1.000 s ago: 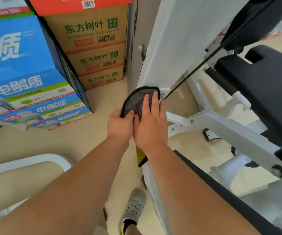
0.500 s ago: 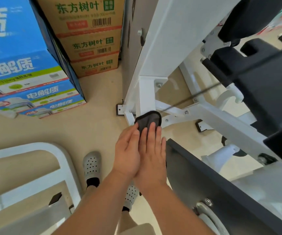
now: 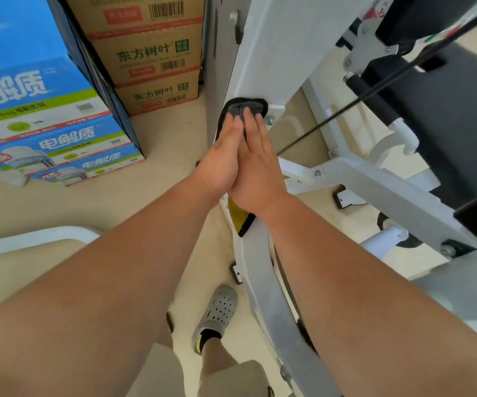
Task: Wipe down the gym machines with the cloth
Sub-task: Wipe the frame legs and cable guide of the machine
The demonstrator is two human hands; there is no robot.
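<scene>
Cloth [image 3: 244,108]: dark grey, black-edged, with a yellow part showing lower down; spread flat against the lower end of the machine's upright white column, partly covered. Gym machine [image 3: 283,53]: white-painted steel frame with bolted cross-members, black padded sections at the right, a thin black cable running diagonally, standing on a beige floor.

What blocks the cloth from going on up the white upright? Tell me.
Nothing visible does. Both hands, left hand and right hand, press the cloth flat on the white upright, whose face above is bare; the black cable runs to its right.
</scene>
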